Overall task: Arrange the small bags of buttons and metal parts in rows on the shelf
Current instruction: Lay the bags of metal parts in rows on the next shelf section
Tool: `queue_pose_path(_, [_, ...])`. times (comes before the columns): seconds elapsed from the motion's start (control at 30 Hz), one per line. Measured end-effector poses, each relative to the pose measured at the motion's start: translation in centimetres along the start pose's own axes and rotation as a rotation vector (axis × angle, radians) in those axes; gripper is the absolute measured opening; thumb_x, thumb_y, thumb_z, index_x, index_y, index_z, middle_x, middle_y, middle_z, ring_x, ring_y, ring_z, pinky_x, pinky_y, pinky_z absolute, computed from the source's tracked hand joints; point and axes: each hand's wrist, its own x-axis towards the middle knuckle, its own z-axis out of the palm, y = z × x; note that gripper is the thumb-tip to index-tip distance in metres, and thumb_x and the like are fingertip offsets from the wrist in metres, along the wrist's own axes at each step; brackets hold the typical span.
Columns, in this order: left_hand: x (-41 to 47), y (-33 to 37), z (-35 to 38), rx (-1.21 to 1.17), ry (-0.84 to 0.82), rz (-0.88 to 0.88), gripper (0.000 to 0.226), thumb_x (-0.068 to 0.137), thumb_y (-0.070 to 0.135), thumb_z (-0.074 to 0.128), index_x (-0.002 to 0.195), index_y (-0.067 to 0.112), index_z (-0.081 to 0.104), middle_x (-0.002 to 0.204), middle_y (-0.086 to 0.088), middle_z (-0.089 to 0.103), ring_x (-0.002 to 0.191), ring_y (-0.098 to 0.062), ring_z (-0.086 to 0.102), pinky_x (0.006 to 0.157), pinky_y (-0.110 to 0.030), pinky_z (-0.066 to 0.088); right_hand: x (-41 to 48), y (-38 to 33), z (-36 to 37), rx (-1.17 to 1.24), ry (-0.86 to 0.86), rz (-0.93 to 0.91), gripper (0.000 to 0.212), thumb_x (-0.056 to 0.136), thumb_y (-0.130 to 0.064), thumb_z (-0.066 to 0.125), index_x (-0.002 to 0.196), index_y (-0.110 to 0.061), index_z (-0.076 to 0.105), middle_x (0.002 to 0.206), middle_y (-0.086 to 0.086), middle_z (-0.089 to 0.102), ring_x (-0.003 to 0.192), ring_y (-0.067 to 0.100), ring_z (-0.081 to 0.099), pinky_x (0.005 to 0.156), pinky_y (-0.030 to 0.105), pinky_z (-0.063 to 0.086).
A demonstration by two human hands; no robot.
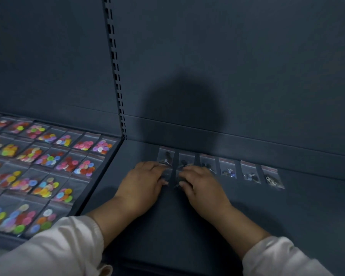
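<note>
Dark grey metal shelf (247,216), right bay. Left bay is packed with clear plastic bags of coloured buttons (48,158) in rows. Along the back of my bay sits a row of small clear bags of dark metal parts (249,172), long axis front-to-back, sealed strip toward the back wall, contents slumped to the near end. My left hand (143,182) and right hand (202,186) lie palm down, fingers fairly straight, pressing blurred bags just in front of that row. Judging: light, limp, slick film, lumpy. Slide flat or pinch an edge.
</note>
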Motion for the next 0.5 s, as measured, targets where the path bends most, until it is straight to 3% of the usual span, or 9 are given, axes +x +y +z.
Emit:
queue_pose_path(0.17, [-1.9, -1.1, -1.9, 0.133, 0.080, -0.048, 0.039, 0.080, 0.037, 0.049, 0.106, 0.014, 0.069, 0.104, -0.007, 0.067, 0.094, -0.029, 0.065, 0.084, -0.037, 0.052, 1.2, -1.8, 0.1, -0.054, -0.016, -0.016, 0.034, 0.083, -0.031, 0.059, 0.111, -0.013, 0.066, 0.119, 0.007, 0.062, 0.107, 0.029, 0.056, 0.095, 0.036, 0.043])
queue_pose_path(0.33, [-4.5, -3.3, -4.9, 0.315, 0.077, -0.155, 0.044, 0.073, 0.035, 0.061, 0.109, 0.010, 0.067, 0.108, -0.012, 0.067, 0.098, -0.033, 0.064, 0.087, -0.044, 0.049, 2.7, -5.6, 0.4, -0.095, -0.112, -0.074, 0.048, 0.093, -0.043, 0.046, 0.137, -0.023, 0.044, 0.148, 0.000, 0.036, 0.136, 0.021, 0.029, 0.113, 0.038, 0.023])
queue_pose_path(0.5, [-8.4, -6.0, -8.6, 0.391, 0.157, -0.243, 0.051, 0.076, 0.044, 0.039, 0.104, 0.014, 0.068, 0.099, -0.007, 0.067, 0.090, -0.029, 0.063, 0.083, -0.037, 0.049, 4.1, -11.3, 1.0, -0.073, -0.115, -0.190, 0.049, 0.094, -0.042, 0.045, 0.138, -0.021, 0.043, 0.149, 0.002, 0.034, 0.136, 0.021, 0.029, 0.114, 0.035, 0.019])
